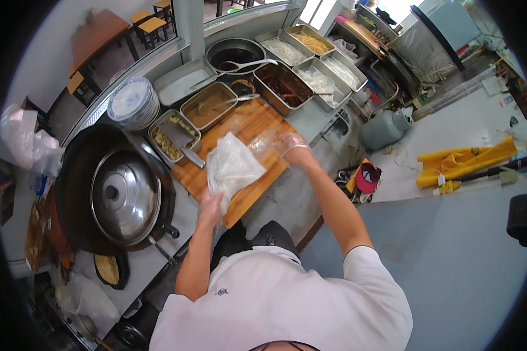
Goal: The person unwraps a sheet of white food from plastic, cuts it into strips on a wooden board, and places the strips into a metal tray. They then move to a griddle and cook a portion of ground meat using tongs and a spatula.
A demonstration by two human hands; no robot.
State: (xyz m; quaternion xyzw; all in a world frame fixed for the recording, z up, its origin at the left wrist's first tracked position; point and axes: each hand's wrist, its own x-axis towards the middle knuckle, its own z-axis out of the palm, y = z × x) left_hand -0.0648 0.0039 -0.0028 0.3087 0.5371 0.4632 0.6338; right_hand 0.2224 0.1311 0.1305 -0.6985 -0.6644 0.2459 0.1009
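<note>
My left hand, in a thin clear plastic glove, grips the lower edge of a white plastic bag above a wooden cutting board. The bag looks filled with something pale, which I cannot make out. My right hand, also in a clear glove, is at the board's right edge, apart from the bag; blurred clear plastic lies beside its fingers, and whether they hold anything is unclear. Left of the bag, a metal handle sticks out of a steel tray of chopped yellowish food.
A large dark wok with a steel lid stands at left, near stacked bowls. Behind the board are a tray of brown sauce, a tray of dark red sauce and several noodle trays. A gas cylinder stands right.
</note>
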